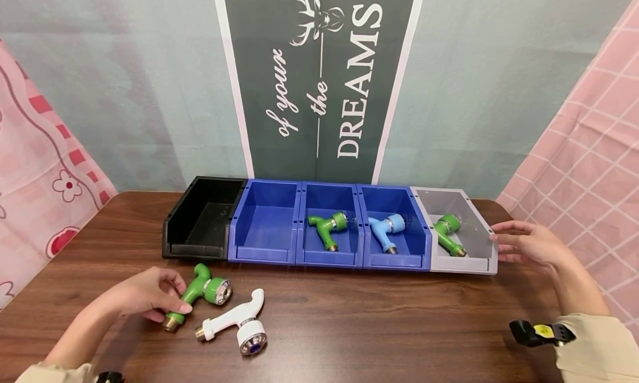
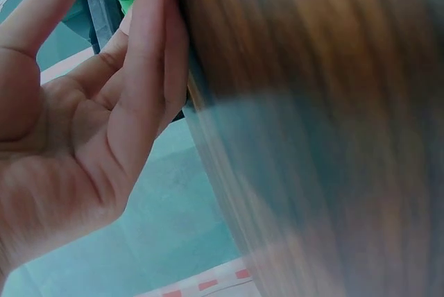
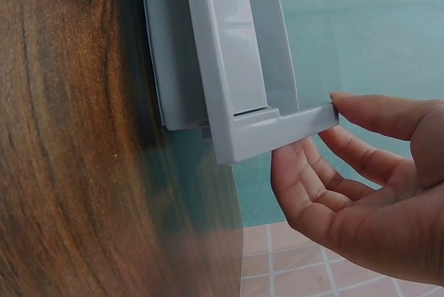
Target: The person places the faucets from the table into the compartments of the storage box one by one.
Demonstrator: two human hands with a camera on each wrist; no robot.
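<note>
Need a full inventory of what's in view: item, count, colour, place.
Black bin: 1, black, row's left end
Blue bins: 3, blue, row's middle
Grey bin: 1, grey, row's right end
Green taps: 3, green; left hand, middle blue bin, grey bin
Light-blue tap: 1, light blue, rightmost blue bin
White tap: 1, white, on table
Table: 1, brown, under bins
Backdrop: 1, grey-green, dark lettered panel, behind table
Pink cloths: 2, patterned, either side
Wrist devices: 2, black, at cuffs
Sleeves: 2, beige, forearms
Left hand: 1, bare, pinching green tap
Right hand: 1, bare, at grey bin's outer edge
</note>
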